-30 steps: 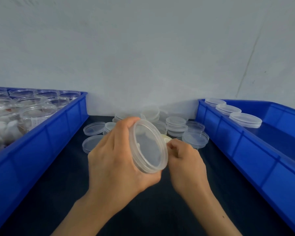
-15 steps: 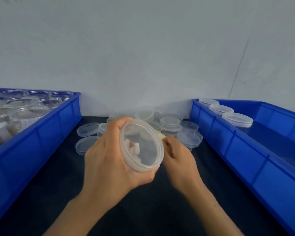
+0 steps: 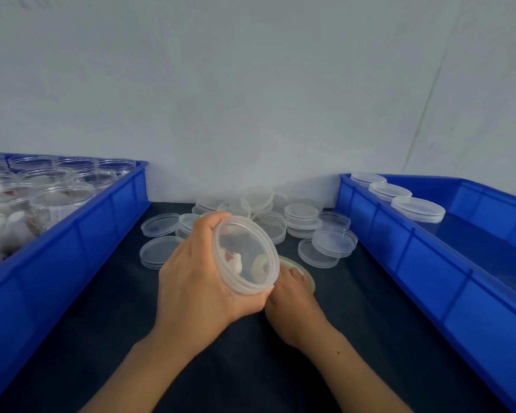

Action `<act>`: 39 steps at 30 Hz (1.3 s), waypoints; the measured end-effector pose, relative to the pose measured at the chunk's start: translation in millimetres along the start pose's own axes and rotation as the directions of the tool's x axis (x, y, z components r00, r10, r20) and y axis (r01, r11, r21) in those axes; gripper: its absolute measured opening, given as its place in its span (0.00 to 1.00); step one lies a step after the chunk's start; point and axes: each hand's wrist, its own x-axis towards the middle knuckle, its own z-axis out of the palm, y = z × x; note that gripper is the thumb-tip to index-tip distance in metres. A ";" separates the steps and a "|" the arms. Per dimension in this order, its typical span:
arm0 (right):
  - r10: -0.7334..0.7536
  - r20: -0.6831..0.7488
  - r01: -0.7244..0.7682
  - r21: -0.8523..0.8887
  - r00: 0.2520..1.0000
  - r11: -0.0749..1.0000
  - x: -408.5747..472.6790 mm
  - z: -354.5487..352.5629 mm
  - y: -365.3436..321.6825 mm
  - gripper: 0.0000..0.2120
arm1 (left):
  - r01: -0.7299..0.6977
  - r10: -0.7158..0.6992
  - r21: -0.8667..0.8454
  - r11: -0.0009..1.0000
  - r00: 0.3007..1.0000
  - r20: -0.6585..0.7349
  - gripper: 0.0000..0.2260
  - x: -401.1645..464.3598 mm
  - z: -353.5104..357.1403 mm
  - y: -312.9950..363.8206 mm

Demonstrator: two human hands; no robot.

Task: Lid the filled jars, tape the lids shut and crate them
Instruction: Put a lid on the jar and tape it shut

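Jar (image 3: pixel 245 257) above dark tabletop (image 3: pixel 102 338)

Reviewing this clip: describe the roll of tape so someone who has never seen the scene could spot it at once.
Start on the dark mat between the two blue crates. Just nearer than the heap of clear loose lids, the right hand reaches onto a flat ring, the tape roll, partly hidden behind the tilted, lidded jar in the left hand. Unlike the clear lids, it is pale yellowish.

The lidded jar (image 3: pixel 246 254) hides the fingers of the right hand (image 3: pixel 292 296) and most of the tape roll (image 3: pixel 306 271) beneath it. The left crate (image 3: pixel 72 234) is cut off by the picture's edge, and the contents of its jars (image 3: pixel 36 201) blur into pale lumps.
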 end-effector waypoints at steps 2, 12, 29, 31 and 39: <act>0.021 0.058 -0.019 -0.033 0.998 0.999 0.5 6.1 1.5 0.15 | 0.041 -0.042 -0.063 0.997 0.999 -0.015 0.43 1.7 -0.9 -4.6; -0.085 0.009 -0.006 0.999 0.996 0.037 -8.1 -28.3 -21.9 0.22 | 0.143 -0.160 -0.392 0.909 0.987 -0.010 0.37 8.4 2.2 -17.0; -0.094 0.008 -0.042 0.928 0.996 -0.369 -4.5 -25.4 -25.9 0.16 | 0.287 -0.195 -0.646 0.707 0.958 0.211 0.40 5.0 12.1 -24.8; -0.063 0.050 -0.067 0.949 0.997 -0.307 -5.3 -28.5 -26.3 0.15 | 0.311 -0.221 -0.649 0.694 0.950 0.219 0.39 5.5 12.2 -22.6; -0.143 0.165 -0.112 0.942 0.976 0.317 -4.2 -103.7 11.6 0.36 | 0.384 -0.309 -0.637 0.668 0.922 0.232 0.32 48.3 18.3 16.6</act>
